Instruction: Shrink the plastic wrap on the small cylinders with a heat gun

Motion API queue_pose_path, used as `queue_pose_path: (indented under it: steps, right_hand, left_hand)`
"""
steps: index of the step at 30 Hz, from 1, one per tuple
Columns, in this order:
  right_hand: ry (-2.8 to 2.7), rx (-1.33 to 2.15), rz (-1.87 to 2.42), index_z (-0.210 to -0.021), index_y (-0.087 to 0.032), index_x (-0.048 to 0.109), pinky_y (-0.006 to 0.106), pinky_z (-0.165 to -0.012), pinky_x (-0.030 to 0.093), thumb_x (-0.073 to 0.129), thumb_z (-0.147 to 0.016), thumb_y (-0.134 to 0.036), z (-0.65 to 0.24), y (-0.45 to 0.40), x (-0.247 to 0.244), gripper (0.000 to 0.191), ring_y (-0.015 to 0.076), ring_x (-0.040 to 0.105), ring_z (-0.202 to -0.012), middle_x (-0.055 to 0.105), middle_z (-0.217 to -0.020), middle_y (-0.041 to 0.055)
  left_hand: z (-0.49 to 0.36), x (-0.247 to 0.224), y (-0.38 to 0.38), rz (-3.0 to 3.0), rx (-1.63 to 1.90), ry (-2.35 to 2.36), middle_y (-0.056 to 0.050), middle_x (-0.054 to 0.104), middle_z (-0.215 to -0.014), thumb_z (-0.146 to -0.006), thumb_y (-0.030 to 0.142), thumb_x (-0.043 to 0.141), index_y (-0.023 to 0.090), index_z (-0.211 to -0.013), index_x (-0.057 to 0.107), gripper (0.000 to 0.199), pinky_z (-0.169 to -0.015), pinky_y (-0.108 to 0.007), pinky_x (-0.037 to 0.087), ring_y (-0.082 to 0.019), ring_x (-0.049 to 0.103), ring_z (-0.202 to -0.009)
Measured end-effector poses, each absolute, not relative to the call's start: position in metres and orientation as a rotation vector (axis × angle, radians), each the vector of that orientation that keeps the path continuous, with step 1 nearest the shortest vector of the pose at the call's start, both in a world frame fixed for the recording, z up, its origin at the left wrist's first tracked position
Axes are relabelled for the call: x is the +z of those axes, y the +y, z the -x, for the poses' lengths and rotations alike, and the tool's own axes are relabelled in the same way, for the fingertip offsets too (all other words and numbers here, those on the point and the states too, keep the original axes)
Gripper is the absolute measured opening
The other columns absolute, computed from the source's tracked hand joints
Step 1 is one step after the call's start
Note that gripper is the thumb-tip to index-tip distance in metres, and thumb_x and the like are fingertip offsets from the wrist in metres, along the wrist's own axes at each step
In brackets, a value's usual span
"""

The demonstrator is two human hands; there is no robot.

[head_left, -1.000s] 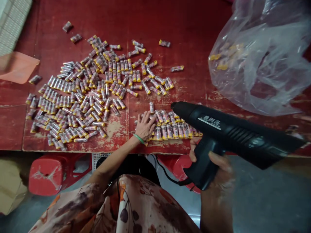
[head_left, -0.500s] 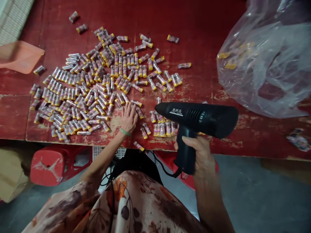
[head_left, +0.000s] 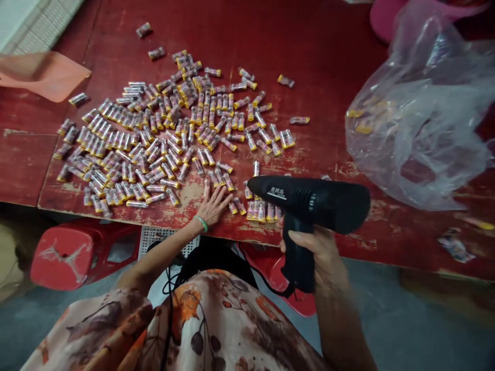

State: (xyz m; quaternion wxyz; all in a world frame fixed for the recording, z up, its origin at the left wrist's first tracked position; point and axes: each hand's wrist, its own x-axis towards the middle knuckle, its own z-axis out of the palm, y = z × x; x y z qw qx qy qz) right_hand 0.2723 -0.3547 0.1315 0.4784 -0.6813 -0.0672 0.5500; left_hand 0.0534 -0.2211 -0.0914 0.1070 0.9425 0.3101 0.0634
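Observation:
My right hand (head_left: 323, 252) is wrapped round the handle of a black heat gun (head_left: 309, 198), whose nozzle points left. Under and just in front of the nozzle stands a small group of wrapped tubes (head_left: 261, 211) with yellow ends, partly hidden by the gun. My left hand (head_left: 212, 208), with a green bangle at the wrist, lies on the table with its fingers spread. Its fingertips are close to a few loose tubes (head_left: 220, 176); whether they touch is hard to tell. A large spread of the same small tubes (head_left: 127, 139) covers the table beyond and to the left.
On the red table (head_left: 325, 46), a clear plastic bag (head_left: 417, 129) lies at the right. An orange sheet (head_left: 58, 77) and a pale slatted tray (head_left: 38, 31) are at the far left. Red stools (head_left: 64, 257) stand below the front edge. The gun's cord hangs near my lap.
My left hand has drawn back slightly toward me and its fingers have spread. Several tubes near its fingertips now lie side by side. The view has shifted a little; the heat gun stays over the group.

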Motion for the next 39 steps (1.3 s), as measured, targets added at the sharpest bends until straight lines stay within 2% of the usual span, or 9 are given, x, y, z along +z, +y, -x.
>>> queue_pose_path:
  steps: [3, 5, 8, 10, 16, 19, 26, 32, 39]
  right_hand:
    - [-0.168, 1.403, 1.652, -0.085, -0.017, 0.07, 0.022, -0.031, 0.041, 0.081, -0.066, -0.042, -0.267, -0.352, 0.127, 0.033, 0.0136, 0.052, -0.038, 0.065, -0.056, 0.0021]
    - [-0.164, 1.377, 1.653, -0.088, -0.017, 0.071, 0.023, -0.031, 0.043, 0.081, -0.067, -0.041, -0.267, -0.356, 0.126, 0.034, 0.0147, 0.054, -0.04, 0.066, -0.058, 0.0025]
    - [-0.173, 1.264, 1.684, -0.091, -0.018, 0.07, 0.025, -0.033, 0.046, 0.083, -0.066, -0.037, -0.272, -0.362, 0.127, 0.034, 0.0175, 0.057, -0.044, 0.065, -0.059, 0.0011]
    - [-0.18, 1.259, 1.681, -0.09, -0.019, 0.069, 0.025, -0.033, 0.046, 0.082, -0.066, -0.036, -0.275, -0.358, 0.126, 0.032, 0.0178, 0.058, -0.043, 0.066, -0.058, 0.0011]
    - [-0.299, 1.491, 1.463, -0.084, -0.016, 0.07, 0.024, -0.036, 0.044, 0.077, -0.067, -0.038, -0.261, -0.302, 0.105, 0.029, 0.0155, 0.056, -0.042, 0.065, -0.056, 0.0023]
    - [-0.299, 1.454, 1.421, -0.078, -0.015, 0.071, 0.024, -0.039, 0.045, 0.078, -0.061, -0.037, -0.256, -0.272, 0.092, 0.028, 0.0155, 0.057, -0.044, 0.065, -0.055, 0.002]
    - [-0.231, 1.437, 1.437, -0.081, -0.012, 0.073, 0.022, -0.038, 0.044, 0.079, -0.056, -0.036, -0.26, -0.251, 0.088, 0.034, 0.0145, 0.059, -0.048, 0.069, -0.066, 0.0037]
    - [-0.16, 1.298, 1.505, -0.085, -0.017, 0.074, 0.024, -0.038, 0.045, 0.081, -0.06, -0.036, -0.275, -0.274, 0.112, 0.032, 0.0145, 0.056, -0.046, 0.065, -0.063, 0.0013]
    - [-0.014, 0.945, 1.605, -0.084, -0.017, 0.076, 0.024, -0.033, 0.04, 0.078, -0.062, -0.029, -0.297, -0.339, 0.143, 0.025, 0.0155, 0.058, -0.049, 0.072, -0.078, 0.007]
  left_hand:
    - [-0.047, -0.085, -0.217, -2.683, 0.352, 1.126, -0.021, 0.024, -0.163, -0.099, 0.028, 0.047, 0.014, -0.155, 0.034, 0.059, -0.123, -0.066, 0.014, -0.035, 0.009, -0.154]
    - [-0.049, -0.083, -0.228, -2.701, 0.454, 0.998, -0.023, 0.03, -0.161, -0.099, 0.029, 0.047, 0.009, -0.153, 0.035, 0.059, -0.123, -0.067, 0.014, -0.035, 0.008, -0.154]
    - [-0.065, -0.084, -0.251, -2.796, 0.464, 0.427, -0.02, 0.045, -0.153, -0.098, 0.024, 0.046, 0.009, -0.149, 0.041, 0.053, -0.125, -0.06, 0.02, -0.03, 0.019, -0.153]
    - [-0.08, -0.087, -0.261, -2.818, 0.391, 0.254, -0.019, 0.047, -0.152, -0.099, 0.025, 0.047, 0.009, -0.147, 0.044, 0.05, -0.125, -0.056, 0.024, -0.029, 0.026, -0.151]
    - [-0.093, -0.092, -0.242, -2.817, 0.173, 0.585, -0.016, 0.044, -0.154, -0.102, 0.031, 0.045, 0.013, -0.146, 0.048, 0.047, -0.123, -0.056, 0.028, -0.031, 0.033, -0.149]
    - [-0.076, -0.09, -0.222, -2.812, 0.157, 0.667, -0.017, 0.047, -0.152, -0.101, 0.029, 0.046, 0.012, -0.142, 0.051, 0.045, -0.124, -0.056, 0.028, -0.029, 0.036, -0.147]
    - [-0.044, -0.083, -0.199, -2.766, 0.196, 0.733, -0.015, 0.054, -0.147, -0.102, 0.027, 0.043, 0.011, -0.136, 0.058, 0.04, -0.125, -0.056, 0.026, -0.028, 0.034, -0.148]
    - [-0.038, -0.076, -0.174, -2.72, 0.101, 0.936, -0.014, 0.038, -0.158, -0.101, 0.034, 0.044, 0.013, -0.146, 0.049, 0.05, -0.125, -0.06, 0.018, -0.032, 0.024, -0.152]
    - [-0.058, -0.071, -0.153, -2.658, 0.309, 1.025, -0.021, 0.044, -0.153, -0.101, 0.033, 0.039, 0.008, -0.142, 0.05, 0.049, -0.123, -0.059, 0.024, -0.032, 0.025, -0.152]
